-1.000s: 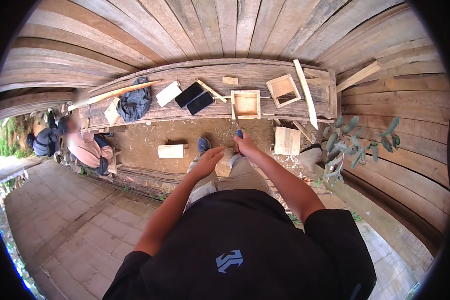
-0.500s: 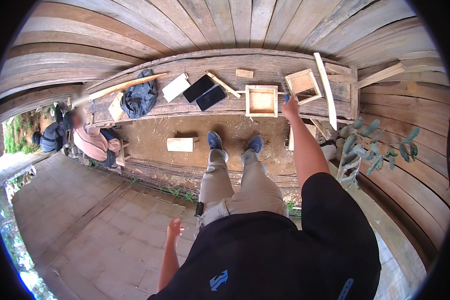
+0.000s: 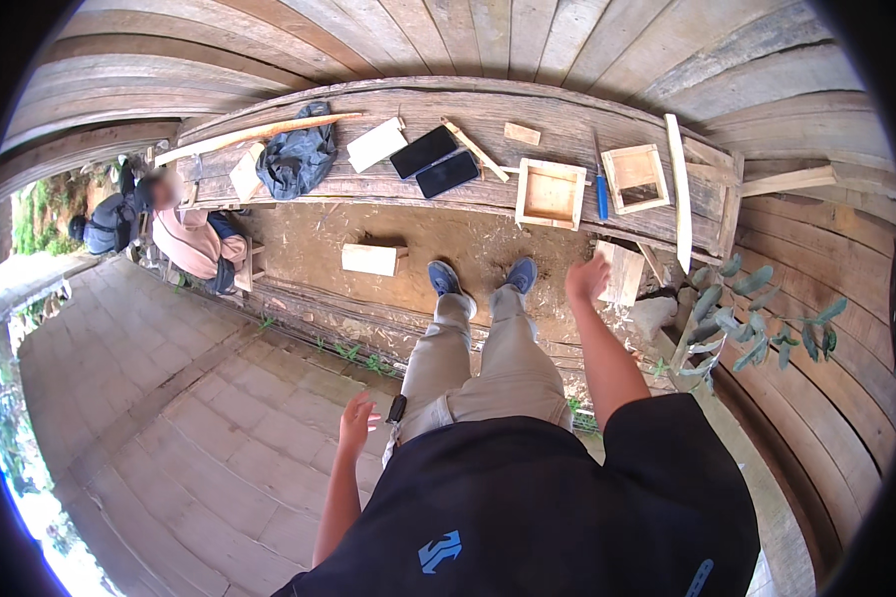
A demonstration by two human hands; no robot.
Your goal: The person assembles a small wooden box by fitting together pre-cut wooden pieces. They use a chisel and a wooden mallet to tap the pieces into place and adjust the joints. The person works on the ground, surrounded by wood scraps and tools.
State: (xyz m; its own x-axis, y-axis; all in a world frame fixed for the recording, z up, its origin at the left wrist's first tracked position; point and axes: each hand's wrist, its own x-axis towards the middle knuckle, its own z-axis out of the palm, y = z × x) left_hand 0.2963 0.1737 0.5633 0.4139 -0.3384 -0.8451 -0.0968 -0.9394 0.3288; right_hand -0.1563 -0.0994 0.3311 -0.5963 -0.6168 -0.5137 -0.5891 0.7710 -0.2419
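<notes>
My right hand (image 3: 588, 278) is off the workbench, in front of its near edge, with nothing in it and its fingers loosely apart. A blue-handled tool with a narrow dark blade (image 3: 601, 197) lies on the bench beyond that hand. It sits between a square wooden box with a pale bottom (image 3: 551, 193) and a smaller wooden frame (image 3: 636, 178). My left hand (image 3: 357, 423) hangs at my left side above the paving, empty, fingers spread.
The long wooden bench (image 3: 368, 187) also bears a dark plastic bag (image 3: 297, 159), two black panels (image 3: 434, 162), a pale board (image 3: 376, 145) and wood strips. A small stool (image 3: 372, 260) stands by my feet. Another person (image 3: 191, 239) sits far left. Leafy branches (image 3: 757, 323) stick out at right.
My right hand has let go of the blue-handled tool, leaving it on the bench, and has drawn back toward me. My left hand has risen slightly. The view has shifted a little.
</notes>
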